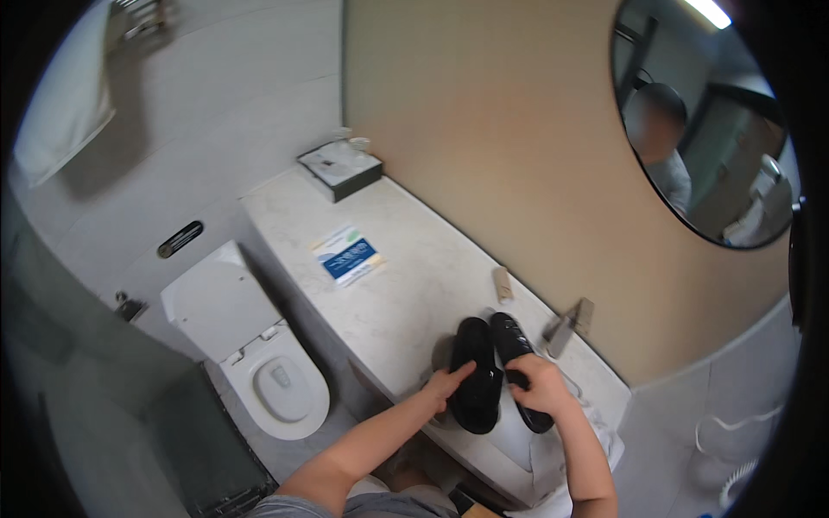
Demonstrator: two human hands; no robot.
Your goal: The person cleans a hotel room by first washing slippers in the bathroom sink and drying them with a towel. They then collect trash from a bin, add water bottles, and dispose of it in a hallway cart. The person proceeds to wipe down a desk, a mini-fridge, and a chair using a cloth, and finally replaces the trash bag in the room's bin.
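Two black shoes are held side by side over the white sink (516,447), toes pointing toward the wall. My left hand (447,383) grips the left black shoe (476,399) at its outer side, thumb laid on top. Around the rear part of the right black shoe (509,335) my right hand (539,385) is closed, and it hides much of that shoe. Shiny spots show on both shoes. Just beyond them stands a metal faucet (560,337). Whether the shoes touch the basin I cannot tell.
A crumpled white cloth (598,425) lies by my right forearm. On the pale counter (406,250) are a small beige tube-shaped item (503,285), a printed card (347,256) and a dark-sided box (356,185). A toilet (298,421) stands left; a round mirror (734,173) hangs right.
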